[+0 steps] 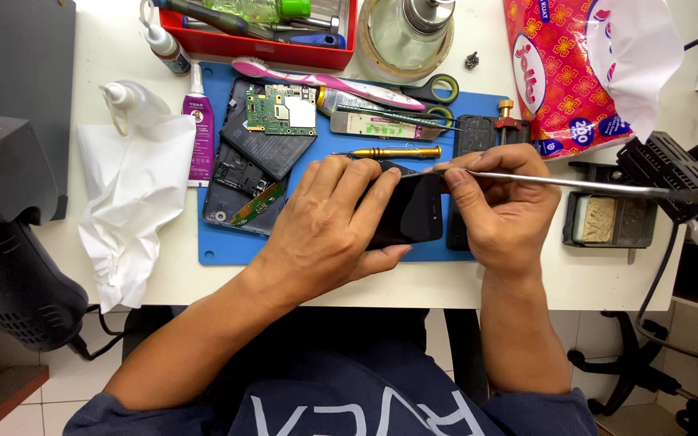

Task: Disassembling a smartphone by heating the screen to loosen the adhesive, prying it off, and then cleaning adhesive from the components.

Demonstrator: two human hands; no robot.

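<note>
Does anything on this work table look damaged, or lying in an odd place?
Yes. An opened phone lies on the blue mat, back cover off, with its green circuit board loose and askew on top. A pink toothbrush lies among the tools.

Glossy black glass panel (404, 211), smooth steel tweezers (559, 182), matt blue rubbery mat (228, 246), crumpled white tissue (135, 198), brassy screwdriver (393, 152).

Both bare forearms reach forward from the bottom of the view and converge at mid-frame. The left hand (329, 222) lies palm-down, its fingers curled in a clamping grip. The right hand (502, 206) sits just beside it, thumb and fingertips pinched together.
</note>
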